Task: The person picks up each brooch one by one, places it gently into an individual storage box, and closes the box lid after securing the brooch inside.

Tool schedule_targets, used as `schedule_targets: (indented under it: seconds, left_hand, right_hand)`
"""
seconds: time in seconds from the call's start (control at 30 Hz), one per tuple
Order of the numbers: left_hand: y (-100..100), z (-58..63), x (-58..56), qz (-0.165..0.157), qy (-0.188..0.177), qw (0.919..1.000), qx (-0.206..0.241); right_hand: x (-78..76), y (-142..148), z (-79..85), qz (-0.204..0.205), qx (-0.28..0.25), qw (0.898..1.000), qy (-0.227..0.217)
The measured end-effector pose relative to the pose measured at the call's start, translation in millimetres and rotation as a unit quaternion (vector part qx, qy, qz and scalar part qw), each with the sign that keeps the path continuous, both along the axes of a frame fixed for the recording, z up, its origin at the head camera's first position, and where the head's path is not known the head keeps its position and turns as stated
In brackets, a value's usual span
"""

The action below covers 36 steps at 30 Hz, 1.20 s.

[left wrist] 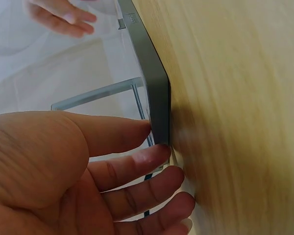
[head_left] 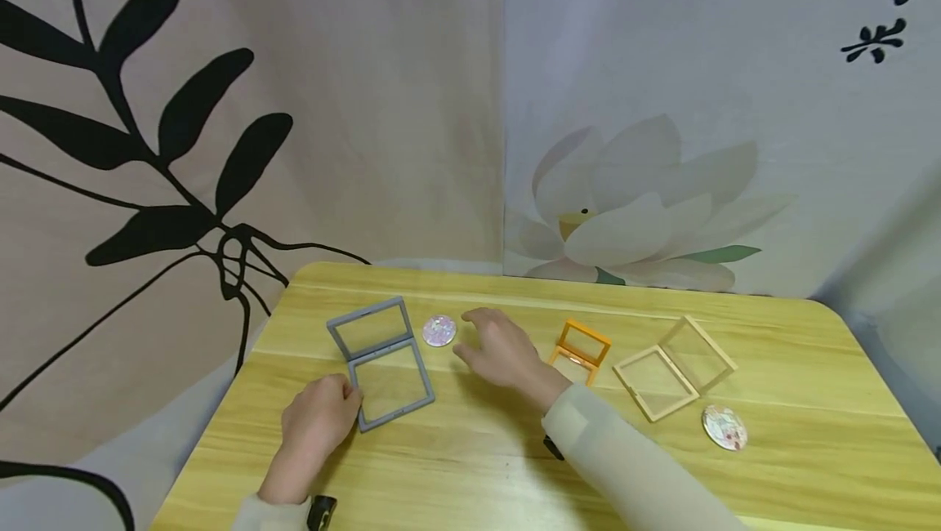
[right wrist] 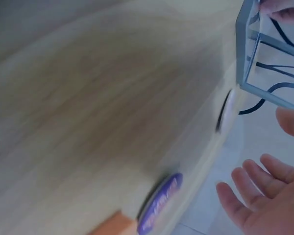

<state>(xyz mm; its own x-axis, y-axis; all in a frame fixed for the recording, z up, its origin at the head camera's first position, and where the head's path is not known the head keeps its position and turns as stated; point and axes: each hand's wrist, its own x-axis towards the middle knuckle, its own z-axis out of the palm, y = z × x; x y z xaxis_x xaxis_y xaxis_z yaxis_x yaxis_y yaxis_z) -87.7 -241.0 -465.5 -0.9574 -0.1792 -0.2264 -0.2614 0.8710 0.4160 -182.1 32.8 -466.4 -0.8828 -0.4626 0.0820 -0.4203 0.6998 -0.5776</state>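
A grey hinged frame with clear panels (head_left: 429, 388) lies opened out on the left of the table. Its near-left edge is pinched between the thumb and index finger of my left hand (head_left: 321, 412); the left wrist view shows the fingertips on the grey rim (left wrist: 157, 93). Above the table, with fingers apart and nothing in them, my right hand (head_left: 503, 349) reaches towards a shiny pinkish round badge (head_left: 439, 331). That badge lies flat just right of the grey frame. A purple lettered oval-looking badge (right wrist: 160, 203) shows below the right hand in the right wrist view.
An orange hinged frame (head_left: 604, 351) stands opened right of my right wrist. Farther right is an opened cream hinged frame (head_left: 657, 415), with a round floral-patterned badge (head_left: 724, 427) near it. The wooden table (head_left: 470, 466) meets printed curtains (head_left: 412, 106) behind.
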Motion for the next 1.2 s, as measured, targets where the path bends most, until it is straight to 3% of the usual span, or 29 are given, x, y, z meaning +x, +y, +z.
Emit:
schedule_targets:
  seconds: [0.27,0.43,0.67,1.2]
  left_hand:
    - [-1.3,-1.2,-2.1,-0.005,-0.001,1.0,-0.007]
    - [-1.0,0.6,-3.2,-0.008,-0.009,0.9999,-0.009]
    - [-0.6,3.1,-3.6,-0.008,-0.014,0.9999,-0.006]
    - [0.3,3.4,-3.9,-0.005,-0.01,0.9999,-0.005]
  right_hand:
    - [-22.2,-25.4,-20.7,0.031,-0.017,0.998,0.046]
    - [-29.1,-36.2,-31.0,0.027,0.021,0.997,0.062]
    - [-30.2,-46.5,-36.3,0.016,0.082,0.995,0.062]
    - [-26.6,-46.7,-31.9,0.044,0.114,0.983,0.133]
